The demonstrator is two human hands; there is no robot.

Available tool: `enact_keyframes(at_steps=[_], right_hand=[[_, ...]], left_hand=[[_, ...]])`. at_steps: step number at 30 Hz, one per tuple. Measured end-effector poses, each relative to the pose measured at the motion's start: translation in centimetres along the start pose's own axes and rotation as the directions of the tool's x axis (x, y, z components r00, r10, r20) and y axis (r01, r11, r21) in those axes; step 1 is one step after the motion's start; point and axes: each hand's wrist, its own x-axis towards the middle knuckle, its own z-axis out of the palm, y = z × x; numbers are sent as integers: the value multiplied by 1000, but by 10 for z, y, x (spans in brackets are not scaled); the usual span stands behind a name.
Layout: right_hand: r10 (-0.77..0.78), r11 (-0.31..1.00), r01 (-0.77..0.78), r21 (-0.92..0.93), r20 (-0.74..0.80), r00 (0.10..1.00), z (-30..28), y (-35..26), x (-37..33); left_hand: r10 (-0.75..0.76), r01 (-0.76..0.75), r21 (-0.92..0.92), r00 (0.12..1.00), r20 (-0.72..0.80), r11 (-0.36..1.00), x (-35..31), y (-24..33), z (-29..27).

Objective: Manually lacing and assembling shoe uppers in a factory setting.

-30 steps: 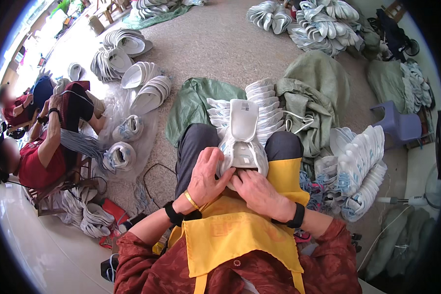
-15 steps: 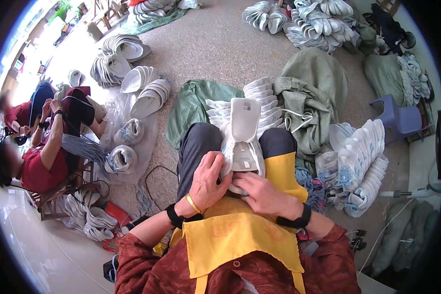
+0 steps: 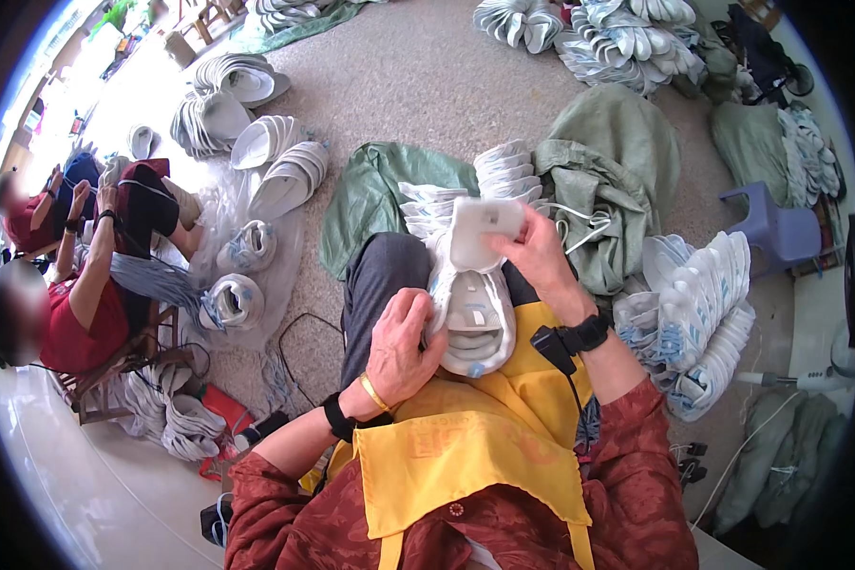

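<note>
A white shoe upper (image 3: pixel 509 328) lies in my lap between my knees, its opening facing up and a small light-blue patch on the near end. From its far end a pale tongue (image 3: pixel 473 249) stands up, slightly blurred. My right hand (image 3: pixel 540 256) pinches this tongue by its right edge. With bent fingers, my left hand (image 3: pixel 404 347) grips the left rim of the opening. Just beyond the shoe upper are stacks of similar white uppers (image 3: pixel 505 171).
Green sacks (image 3: pixel 603 190) lie beyond my right knee. More stacked uppers (image 3: pixel 698 313) stand at the right, near a purple stool (image 3: pixel 774 228). At the left, people in red (image 3: pixel 85 313) sit beside finished-looking shoes (image 3: pixel 231 302) on clear plastic. A black cable (image 3: pixel 290 356) crosses the floor.
My right hand has moved up and away from the near end of the opening and taken hold of the tongue, which has tilted. My left hand stays at the left rim.
</note>
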Motion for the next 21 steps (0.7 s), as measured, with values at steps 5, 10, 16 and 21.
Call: enact_keyframes(at_steps=[5, 10, 16, 21], right_hand=[[-264, 818, 293, -495, 129, 956, 22, -35, -34], [-328, 664, 357, -656, 173, 929, 41, -41, -70], [-385, 554, 472, -686, 292, 876, 39, -21, -92], [-385, 487, 506, -712, 345, 856, 41, -13, -98]], left_hand=[[-41, 42, 3, 999, -24, 999, 0, -1, 2], [-39, 39, 12, 998, -42, 999, 2, 3, 4], [-35, 32, -33, 995, -95, 999, -2, 0, 6], [-48, 42, -59, 992, -115, 997, -5, 2, 6]])
